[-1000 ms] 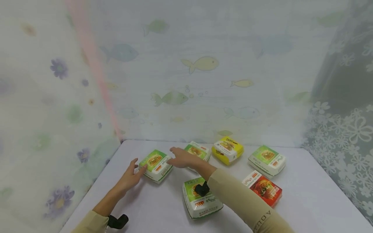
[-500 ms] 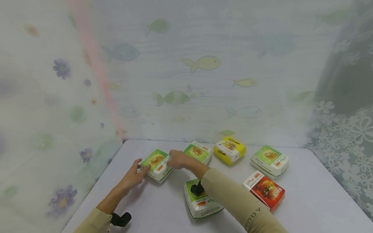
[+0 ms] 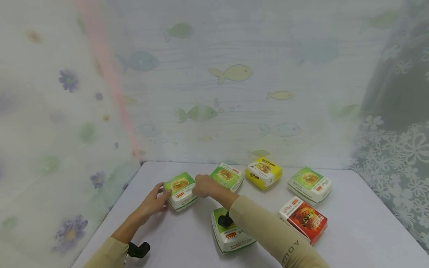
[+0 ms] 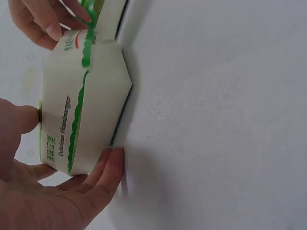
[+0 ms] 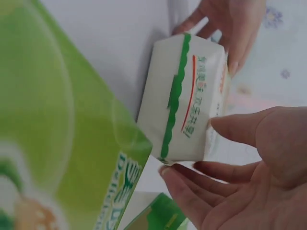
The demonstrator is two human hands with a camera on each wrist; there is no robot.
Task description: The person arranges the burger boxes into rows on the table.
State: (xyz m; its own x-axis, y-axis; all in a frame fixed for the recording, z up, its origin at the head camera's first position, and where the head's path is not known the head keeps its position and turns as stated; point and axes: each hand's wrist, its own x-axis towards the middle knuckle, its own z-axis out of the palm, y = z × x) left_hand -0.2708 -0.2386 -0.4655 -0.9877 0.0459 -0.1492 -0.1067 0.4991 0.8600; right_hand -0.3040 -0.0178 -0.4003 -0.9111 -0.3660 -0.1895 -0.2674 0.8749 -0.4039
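A green and white hamburger box (image 3: 180,193) sits at the table's left rear, burger picture up, between both hands. My left hand (image 3: 153,204) grips its left end, thumb on the lid's edge and fingers low along the side, as the left wrist view shows. At the opposite end my right hand (image 3: 206,187) holds the box's right corner, thumb at the upper edge and fingertips on the side wall in the right wrist view. Printed lettering and a scalloped green strip run along the box's side (image 4: 62,105). In the head view my right hand hides part of its right edge.
Another green and white box (image 3: 225,176) lies behind my right hand, beside a yellow box (image 3: 263,173). A third green box (image 3: 231,238) is partly under my right forearm. A red box (image 3: 305,219) and one more green box (image 3: 310,185) lie rightward.
Both hands have closed in on the box, the left thumb onto its lid and the right fingers drawn together at its right corner. The box has turned slightly; the other boxes stay put.
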